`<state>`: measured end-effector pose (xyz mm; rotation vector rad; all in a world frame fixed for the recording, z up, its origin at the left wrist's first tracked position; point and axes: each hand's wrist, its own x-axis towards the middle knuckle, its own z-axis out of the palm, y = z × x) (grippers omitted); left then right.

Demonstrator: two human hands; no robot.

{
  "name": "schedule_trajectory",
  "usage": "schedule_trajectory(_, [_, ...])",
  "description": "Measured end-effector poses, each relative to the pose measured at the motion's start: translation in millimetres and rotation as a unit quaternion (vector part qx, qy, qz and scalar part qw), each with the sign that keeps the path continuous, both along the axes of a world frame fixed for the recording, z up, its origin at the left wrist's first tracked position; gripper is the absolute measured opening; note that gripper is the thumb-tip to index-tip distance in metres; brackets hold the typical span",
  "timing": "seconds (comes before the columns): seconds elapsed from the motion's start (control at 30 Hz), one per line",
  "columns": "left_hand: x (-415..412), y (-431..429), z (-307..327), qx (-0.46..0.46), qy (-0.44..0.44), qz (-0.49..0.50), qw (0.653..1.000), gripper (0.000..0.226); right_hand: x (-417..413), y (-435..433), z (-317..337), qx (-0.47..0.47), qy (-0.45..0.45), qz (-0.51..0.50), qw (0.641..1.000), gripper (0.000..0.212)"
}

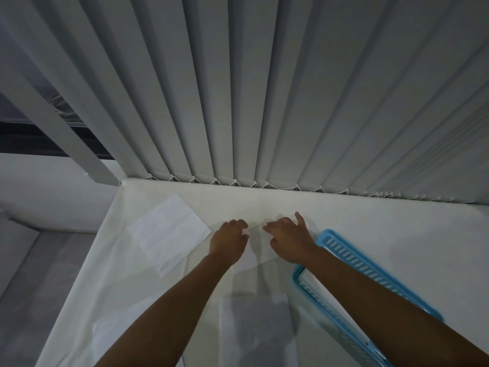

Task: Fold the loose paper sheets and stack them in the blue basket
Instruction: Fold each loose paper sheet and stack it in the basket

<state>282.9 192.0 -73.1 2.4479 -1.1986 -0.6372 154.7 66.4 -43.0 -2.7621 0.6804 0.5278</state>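
Head: blinds (264, 88) behind hands (259, 239), basket (370, 271).

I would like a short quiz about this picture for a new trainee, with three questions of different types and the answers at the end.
1. True or false: the blue basket lies on the side of the person's right hand.
2. Multiple choice: the folded paper sheet at the far left of the table is A) inside the basket, B) flat on the table, left of the left hand, C) held in the air.
3. Fill in: behind the table hang grey vertical ____.

Key: 1 true; 2 B; 3 blinds.
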Motion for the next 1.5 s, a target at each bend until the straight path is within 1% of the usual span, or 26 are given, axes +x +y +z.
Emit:
schedule_trajectory(0.13, [-3, -15, -6, 0.056, -0.066, -0.016, 0.996, 0.033, 2, 3, -3, -0.039, 0.031, 0.001, 0.999, 0.045])
schedule_trajectory(0.27, [4, -22, -5, 0.103, -0.057, -0.016, 0.993, 0.03, -5, -3, -1, -0.053, 0.053, -0.024, 0.997, 0.047])
schedule_trajectory(0.33, [6, -23, -1, 0.123, -0.065, -0.025, 0.99, 0.03, -11, -3, 2, -0.057, 0.037, -0.044, 0.997, 0.046])
schedule_trajectory(0.4, [8, -22, 1, 0.129, -0.067, -0.034, 0.989, 0.029, -17, 0, 5, -0.059, -0.016, -0.069, 0.996, 0.045])
schedule_trajectory(0.47, [9, -18, 7, 0.109, -0.018, -0.014, 0.994, 0.025, -23, 6, 9, -0.069, -0.101, -0.097, 0.988, 0.041])
schedule_trajectory(0.57, [11, -10, 21, 0.038, 0.109, 0.065, 0.991, 0.005, -32, 21, 18, -0.052, -0.21, -0.151, 0.965, 0.034])
schedule_trajectory(0.63, [9, -4, 32, -0.024, 0.17, 0.106, 0.979, 0.012, -38, 36, 25, -0.001, -0.245, -0.202, 0.948, 0.028])
schedule_trajectory(0.7, [2, 4, 48, -0.085, 0.234, 0.146, 0.958, 0.019, -44, 54, 34, 0.058, -0.24, -0.267, 0.932, 0.022])
schedule_trajectory(0.73, [-3, 8, 56, -0.117, 0.271, 0.172, 0.94, 0.022, -47, 62, 37, 0.088, -0.228, -0.299, 0.922, 0.025])
schedule_trajectory(0.77, [-8, 12, 63, -0.152, 0.303, 0.203, 0.919, 0.023, -49, 71, 40, 0.126, -0.219, -0.333, 0.909, 0.03])
schedule_trajectory(0.8, [-15, 15, 69, -0.187, 0.333, 0.236, 0.894, 0.025, -51, 79, 43, 0.18, -0.221, -0.373, 0.883, 0.035])
schedule_trajectory(0.83, [-23, 19, 75, -0.222, 0.366, 0.268, 0.863, 0.026, -52, 88, 47, 0.245, -0.23, -0.419, 0.844, 0.039])
schedule_trajectory(0.9, [-42, 25, 83, -0.274, 0.447, 0.319, 0.789, 0.027, -52, 104, 55, 0.362, -0.222, -0.51, 0.748, 0.045])
schedule_trajectory(0.97, [-58, 28, 83, -0.295, 0.52, 0.348, 0.722, 0.031, -53, 115, 59, 0.436, -0.213, -0.56, 0.671, 0.047])
schedule_trajectory(1.0, [-64, 29, 82, -0.297, 0.552, 0.35, 0.696, 0.034, -54, 118, 59, 0.459, -0.232, -0.577, 0.635, 0.044])
schedule_trajectory(1.03, [-68, 29, 80, -0.292, 0.578, 0.345, 0.68, 0.037, -56, 118, 60, 0.472, -0.263, -0.593, 0.597, 0.039])
schedule_trajectory(1.07, [-73, 31, 79, -0.282, 0.597, 0.336, 0.672, 0.04, -59, 117, 60, 0.476, -0.298, -0.605, 0.565, 0.031])
schedule_trajectory(1.1, [-77, 32, 78, -0.275, 0.609, 0.329, 0.668, 0.041, -63, 114, 61, 0.469, -0.329, -0.609, 0.549, 0.023])
schedule_trajectory(1.13, [-80, 33, 79, -0.272, 0.609, 0.327, 0.669, 0.038, -68, 111, 61, 0.458, -0.349, -0.604, 0.551, 0.015])
schedule_trajectory(1.2, [-85, 35, 81, -0.267, 0.597, 0.328, 0.681, 0.031, -79, 107, 64, 0.438, -0.362, -0.576, 0.588, 0.009])
schedule_trajectory(1.27, [-86, 33, 83, -0.253, 0.59, 0.333, 0.691, 0.025, -89, 102, 66, 0.413, -0.354, -0.547, 0.637, 0.011])
schedule_trajectory(1.3, [-87, 31, 84, -0.245, 0.589, 0.336, 0.693, 0.022, -95, 100, 66, 0.399, -0.35, -0.539, 0.654, 0.012])
schedule_trajectory(1.33, [-89, 29, 86, -0.241, 0.587, 0.338, 0.695, 0.017, -101, 97, 67, 0.391, -0.351, -0.539, 0.659, 0.013])
schedule_trajectory(1.37, [-92, 27, 87, -0.242, 0.586, 0.341, 0.694, 0.013, -106, 94, 68, 0.395, -0.358, -0.548, 0.645, 0.015])
schedule_trajectory(1.43, [-103, 21, 91, -0.263, 0.585, 0.34, 0.688, 0.007, -117, 91, 70, 0.443, -0.375, -0.579, 0.573, 0.02])
schedule_trajectory(1.5, [-118, 15, 96, -0.29, 0.592, 0.337, 0.672, 0.007, -124, 91, 75, 0.501, -0.375, -0.597, 0.502, 0.021])
